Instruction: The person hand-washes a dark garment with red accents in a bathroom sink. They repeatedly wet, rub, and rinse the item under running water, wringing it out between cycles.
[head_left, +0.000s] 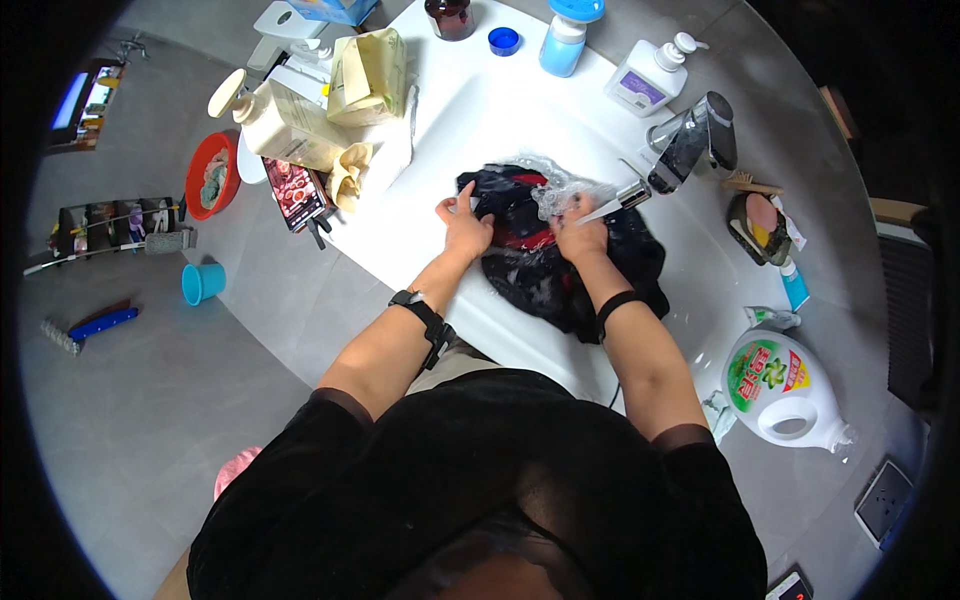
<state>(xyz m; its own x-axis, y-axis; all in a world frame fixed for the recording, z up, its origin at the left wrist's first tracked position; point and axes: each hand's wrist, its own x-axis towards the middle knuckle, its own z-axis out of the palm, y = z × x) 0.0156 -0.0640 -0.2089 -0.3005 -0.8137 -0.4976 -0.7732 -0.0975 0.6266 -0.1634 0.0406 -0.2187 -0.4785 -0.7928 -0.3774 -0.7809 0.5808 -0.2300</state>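
Note:
A wet black garment with red parts lies bunched in the white washbasin. My left hand is at the garment's left edge, thumb and fingers spread, the thumb against the cloth. Across the middle of the garment, my right hand has its fingers curled into the fabric; splashing water partly hides the fingertips. From the chrome faucet, a stream runs down over my right hand and foams on the cloth.
Along the basin's rim stand a white pump bottle, a light-blue bottle, a blue cap and a tissue pack. A phone rests at the left corner. A large detergent bottle and a soap dish are at right.

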